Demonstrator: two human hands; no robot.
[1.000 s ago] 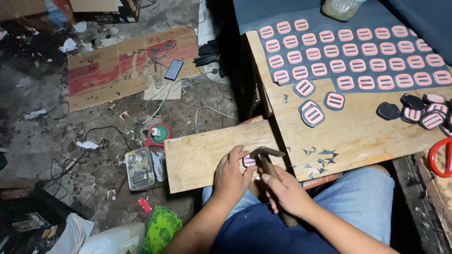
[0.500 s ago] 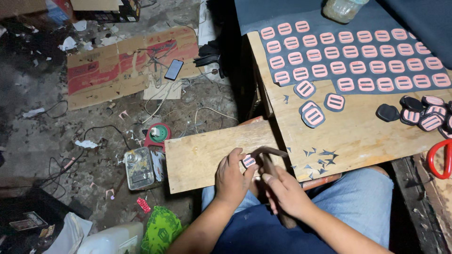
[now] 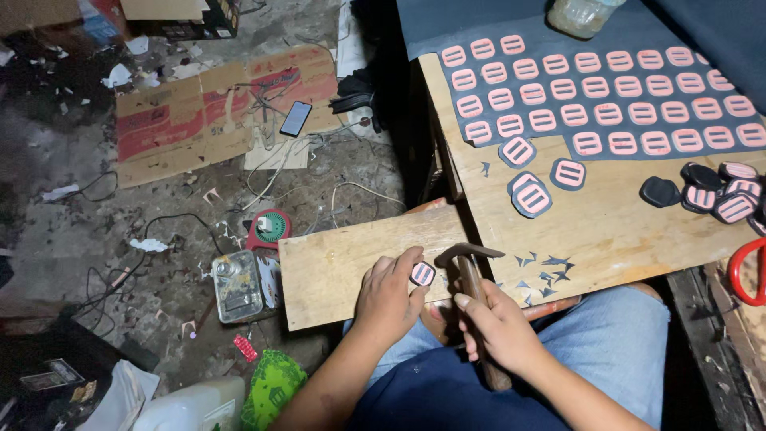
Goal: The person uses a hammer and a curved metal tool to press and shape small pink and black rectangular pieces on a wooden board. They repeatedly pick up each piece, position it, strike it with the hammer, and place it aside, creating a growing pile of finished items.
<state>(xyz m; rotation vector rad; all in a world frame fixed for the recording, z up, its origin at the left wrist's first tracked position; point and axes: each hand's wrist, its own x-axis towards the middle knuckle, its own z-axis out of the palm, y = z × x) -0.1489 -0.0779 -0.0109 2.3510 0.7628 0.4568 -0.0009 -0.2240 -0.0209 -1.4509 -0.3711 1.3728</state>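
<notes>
Left hand (image 3: 388, 297) pinches a small pink-and-black buckle piece (image 3: 422, 274) between thumb and fingers, pressing it flat on the narrow wooden board (image 3: 335, 267) that lies across the lap. Right hand (image 3: 499, 323) is closed around the handle of a hammer (image 3: 471, 267); the hammer head sits just beside the buckle piece, right of it, low over the board edge. Whether it touches the piece, cannot tell. Behind the board, the larger wooden tabletop (image 3: 630, 231) carries a dark sheet (image 3: 606, 96) with rows of pink buckle shapes, three cut-out pieces (image 3: 533, 194) loose below it, and a small pile of finished pieces (image 3: 722, 195) at right. Dark offcut scraps (image 3: 542, 267) lie near the hammer. Red scissors handle (image 3: 746, 271) at far right edge. Floor at left: flattened cardboard (image 3: 199, 112), a phone (image 3: 295, 118), cables.
</notes>
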